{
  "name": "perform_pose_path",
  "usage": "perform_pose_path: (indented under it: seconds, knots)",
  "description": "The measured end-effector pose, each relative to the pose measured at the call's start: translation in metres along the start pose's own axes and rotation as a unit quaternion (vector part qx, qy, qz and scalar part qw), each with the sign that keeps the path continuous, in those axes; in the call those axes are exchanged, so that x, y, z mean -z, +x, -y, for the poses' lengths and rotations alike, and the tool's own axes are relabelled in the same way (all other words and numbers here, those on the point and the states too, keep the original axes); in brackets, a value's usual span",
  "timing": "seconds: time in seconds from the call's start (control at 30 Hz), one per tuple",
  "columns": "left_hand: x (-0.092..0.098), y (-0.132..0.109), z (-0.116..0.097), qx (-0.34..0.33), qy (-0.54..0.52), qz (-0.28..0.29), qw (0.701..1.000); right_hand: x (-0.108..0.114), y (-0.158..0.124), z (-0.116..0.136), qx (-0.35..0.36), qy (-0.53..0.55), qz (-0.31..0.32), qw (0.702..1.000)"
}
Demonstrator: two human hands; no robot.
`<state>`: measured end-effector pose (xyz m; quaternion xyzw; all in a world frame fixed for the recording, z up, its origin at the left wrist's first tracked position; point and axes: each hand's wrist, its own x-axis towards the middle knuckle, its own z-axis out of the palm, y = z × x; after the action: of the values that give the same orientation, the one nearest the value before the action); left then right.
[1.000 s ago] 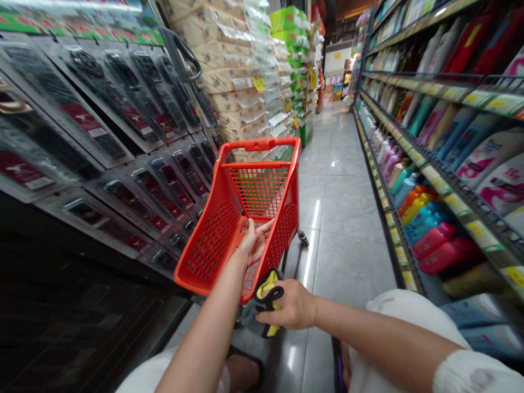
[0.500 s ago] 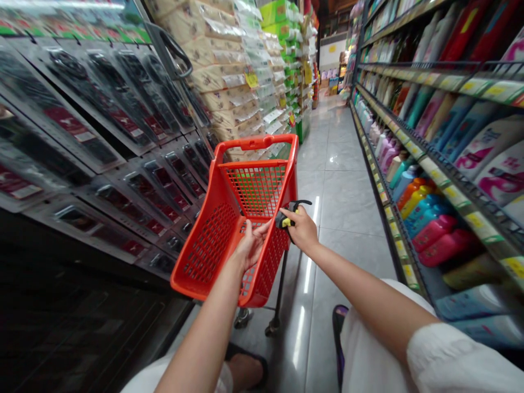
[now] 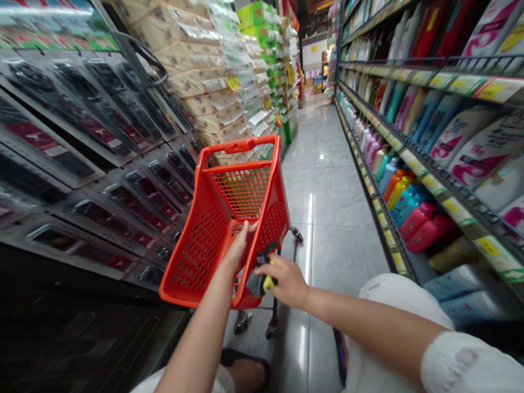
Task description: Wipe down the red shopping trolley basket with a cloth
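A red plastic shopping cart (image 3: 196,218) with grid walls stands before me, its basket tilted in my view. My left hand (image 3: 240,244) reaches inside the basket, against or close to the right wall. Its thumb is stretched out, and the rim partly hides the other fingers. Outside the same wall, my right hand (image 3: 286,279) grips a small black-and-yellow tool (image 3: 268,281) whose exact kind I cannot make out. The tool's grey, blurred end lies at the lower right wall of the cart.
At left hangs a rack of blister-packed goods (image 3: 98,125). Behind the cart rise stacked beige packs (image 3: 196,65) and green packs (image 3: 257,27). Shelves of bottles (image 3: 413,213) line the right side. A grey tiled floor (image 3: 335,191) runs down the aisle.
My right hand has moved down and slightly left along the cart's outer wall with the tool. My left hand has shifted a little left inside the basket. The whole view has swung slightly.
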<state>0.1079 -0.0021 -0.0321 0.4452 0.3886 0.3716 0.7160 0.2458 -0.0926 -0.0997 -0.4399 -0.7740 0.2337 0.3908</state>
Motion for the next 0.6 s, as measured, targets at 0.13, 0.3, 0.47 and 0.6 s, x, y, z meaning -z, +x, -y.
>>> perform_pose_path:
  seconds: [0.13, 0.3, 0.47, 0.6]
  knots:
    - [0.000, 0.004, 0.004, -0.059, 0.136, -0.064, 0.987, 0.018, 0.049, -0.045, -0.219, 0.100, -0.164, 0.957]
    - [0.008, 0.017, 0.013, -0.075, 0.184, -0.119, 0.973, 0.015, 0.098, -0.064, -0.226, 0.145, -0.230, 0.935]
    - [0.016, 0.026, 0.014, -0.090, 0.218, -0.147, 0.961, -0.013, 0.094, -0.033, -0.254, 0.147, -0.256, 0.921]
    - [0.015, 0.027, 0.009, -0.075, 0.134, -0.150, 0.977, -0.024, 0.053, 0.000, -0.183, 0.133, -0.182, 0.957]
